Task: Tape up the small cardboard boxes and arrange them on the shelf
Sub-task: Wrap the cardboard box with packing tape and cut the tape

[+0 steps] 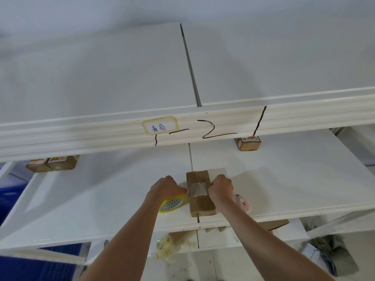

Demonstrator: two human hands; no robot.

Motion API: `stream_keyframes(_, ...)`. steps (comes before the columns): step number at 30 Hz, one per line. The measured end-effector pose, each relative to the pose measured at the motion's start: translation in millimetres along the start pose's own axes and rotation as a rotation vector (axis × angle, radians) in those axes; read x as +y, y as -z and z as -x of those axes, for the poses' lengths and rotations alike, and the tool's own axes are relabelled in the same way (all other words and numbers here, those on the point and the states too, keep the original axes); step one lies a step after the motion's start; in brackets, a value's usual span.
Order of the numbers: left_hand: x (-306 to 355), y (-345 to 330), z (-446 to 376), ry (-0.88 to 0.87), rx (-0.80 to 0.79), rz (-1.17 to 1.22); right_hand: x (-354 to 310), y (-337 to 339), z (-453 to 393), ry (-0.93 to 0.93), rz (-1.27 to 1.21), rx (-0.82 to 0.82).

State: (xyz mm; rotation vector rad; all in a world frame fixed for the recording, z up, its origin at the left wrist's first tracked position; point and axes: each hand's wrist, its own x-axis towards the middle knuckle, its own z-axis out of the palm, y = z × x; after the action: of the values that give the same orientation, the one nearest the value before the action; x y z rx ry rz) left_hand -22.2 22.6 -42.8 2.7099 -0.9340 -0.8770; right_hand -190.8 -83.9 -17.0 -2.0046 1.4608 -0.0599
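Observation:
A small brown cardboard box (200, 201) lies on the white middle shelf (284, 185), its long side pointing away from me. A strip of clear tape crosses its top. My left hand (166, 188) grips a yellow-cored roll of clear tape (172, 204) at the box's left side. My right hand (221, 188) is curled against the box's right edge and seems to pinch the tape end there. A pink and white object (244, 203), maybe a cutter, lies just behind my right wrist.
Two taped boxes (52, 164) sit far left on the same shelf and one more box (247, 142) at the back right. A white upper shelf beam (81, 136) with a handwritten label overhangs. Open cardboard and crumpled filler (168, 247) lie on the shelf below. Blue crates (12, 195) stand left.

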Motion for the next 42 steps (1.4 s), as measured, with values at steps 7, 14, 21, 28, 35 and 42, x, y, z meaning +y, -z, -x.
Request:
stream_keyframes(7, 5, 1, 3, 0.001, 0.001, -0.028, -27, -4, 1, 0.018, 0.100, -0.278)
stream_keyframes(14, 1, 10, 0, -0.063, -0.029, 0.009, -39, -26, 5, -0.092, 0.206, -0.309)
stream_keyframes(21, -13, 20, 4, -0.096, -0.117, 0.083, -54, -31, 16, -0.208, 0.240, -0.234)
stream_keyframes(28, -17, 23, 4, -0.174, -0.072, -0.012, -55, -34, 20, -0.127, 0.284, -0.128)
stream_keyframes(35, -16, 28, 5, -0.186, -0.034, -0.053, -50, -34, 18, -0.129, 0.226, -0.059)
stream_keyframes(42, -17, 30, 11, -0.202, -0.022, -0.023, -46, -36, 12, -0.123, 0.174, -0.083)
